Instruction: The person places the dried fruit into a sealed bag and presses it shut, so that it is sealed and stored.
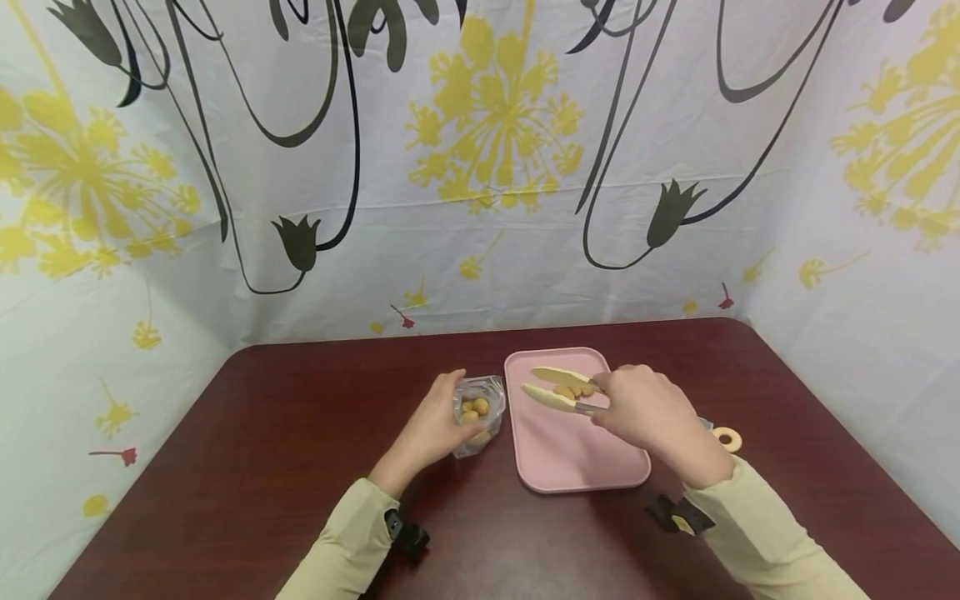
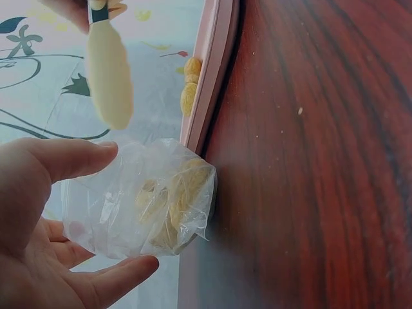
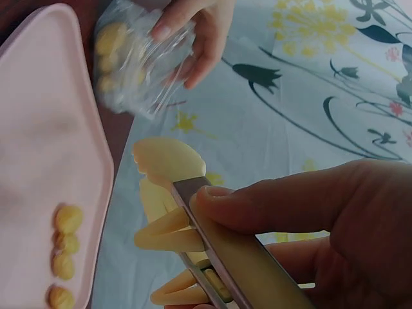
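My left hand (image 1: 429,429) holds a clear plastic bag (image 1: 491,392) by its sides, thumb and fingers curved round it. Inside the bag are several small round yellow-brown pieces (image 1: 481,406), of a kind I cannot tell. A pair of tongs (image 1: 549,397) with cream tips and metal arms is gripped in my right hand (image 1: 651,410). The tips stand apart over the pink tray (image 1: 570,462). More round pieces (image 3: 68,219) lie in a row on the tray, near its far edge. In the right wrist view nothing shows between the tong tips (image 3: 168,158).
To the right of the tray, a cream ring-shaped thing (image 1: 727,439) is partly hidden behind my right wrist. The dark red wooden table (image 1: 262,450) meets flower-patterned cloth (image 1: 360,283) at the back and sides.
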Motion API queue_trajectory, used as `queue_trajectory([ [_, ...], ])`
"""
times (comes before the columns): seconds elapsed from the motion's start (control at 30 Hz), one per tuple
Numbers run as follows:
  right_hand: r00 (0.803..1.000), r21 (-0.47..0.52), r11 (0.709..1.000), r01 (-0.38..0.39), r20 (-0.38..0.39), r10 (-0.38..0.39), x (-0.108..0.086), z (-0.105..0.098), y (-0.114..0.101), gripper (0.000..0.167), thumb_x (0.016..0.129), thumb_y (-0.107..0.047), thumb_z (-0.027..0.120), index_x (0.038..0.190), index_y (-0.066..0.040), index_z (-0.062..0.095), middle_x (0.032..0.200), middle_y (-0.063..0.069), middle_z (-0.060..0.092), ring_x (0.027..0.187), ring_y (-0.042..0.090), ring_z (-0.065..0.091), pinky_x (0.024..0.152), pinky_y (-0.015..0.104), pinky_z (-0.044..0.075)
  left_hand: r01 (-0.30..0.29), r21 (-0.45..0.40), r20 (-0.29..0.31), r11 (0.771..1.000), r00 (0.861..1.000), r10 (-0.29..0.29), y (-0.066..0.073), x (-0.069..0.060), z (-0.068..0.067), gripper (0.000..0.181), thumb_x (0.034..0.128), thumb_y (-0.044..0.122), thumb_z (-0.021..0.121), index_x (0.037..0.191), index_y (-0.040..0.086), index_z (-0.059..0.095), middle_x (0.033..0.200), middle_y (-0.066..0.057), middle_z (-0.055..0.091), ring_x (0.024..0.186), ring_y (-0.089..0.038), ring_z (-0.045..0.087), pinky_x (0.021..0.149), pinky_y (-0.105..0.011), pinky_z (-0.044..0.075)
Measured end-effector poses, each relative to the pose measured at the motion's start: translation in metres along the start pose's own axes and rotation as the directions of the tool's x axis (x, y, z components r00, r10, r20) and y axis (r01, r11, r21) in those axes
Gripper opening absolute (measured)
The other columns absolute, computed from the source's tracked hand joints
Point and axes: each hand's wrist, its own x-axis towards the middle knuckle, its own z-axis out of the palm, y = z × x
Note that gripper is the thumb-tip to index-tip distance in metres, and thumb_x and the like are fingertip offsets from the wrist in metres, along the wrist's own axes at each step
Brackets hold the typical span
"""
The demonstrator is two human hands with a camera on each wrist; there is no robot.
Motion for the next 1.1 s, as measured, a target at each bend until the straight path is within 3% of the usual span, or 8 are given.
queue_trajectory([
  [0.1,0.999,0.005,1.0,-0.03,0.012,0.03,-0.003,0.002,0.008,0.031,0.074,-0.018,0.072,0.105,-0.014,0.071,0.082,0.003,0.065,0.072,0.024,0.062,0.058,0.042,0.047,-0.005,0.0,-0.003,1.0,1.0,0.005,-0.001,0.0,0.0,0.081,0.0756,0.023,0.08,0.141,0.001,0.037,0.137,-0.019,0.045,0.123,-0.032,0.05,0.103,-0.047,0.041],
  [0.43,0.997,0.003,0.997,-0.074,0.021,0.074,-0.01,0.012,0.024,0.014,0.073,-0.017,0.069,0.087,-0.014,0.069,0.069,0.002,0.057,0.063,0.022,0.053,0.052,0.042,0.042,0.021,-0.002,0.01,1.0,1.0,-0.021,-0.002,-0.001,0.0,0.08,0.0767,0.023,0.079,0.142,0.002,0.037,0.137,-0.018,0.045,0.121,-0.03,0.051,0.103,-0.047,0.042],
  [1.1,0.99,0.011,0.991,-0.134,0.045,0.133,-0.003,0.027,0.033,0.01,0.076,-0.011,0.062,0.082,-0.01,0.069,0.073,0.01,0.062,0.061,0.025,0.055,0.049,0.043,0.042,0.01,-0.017,0.016,1.0,1.0,-0.009,-0.003,0.001,0.0,0.079,0.0775,0.024,0.079,0.141,0.002,0.037,0.136,-0.017,0.045,0.121,-0.03,0.05,0.103,-0.046,0.041],
])
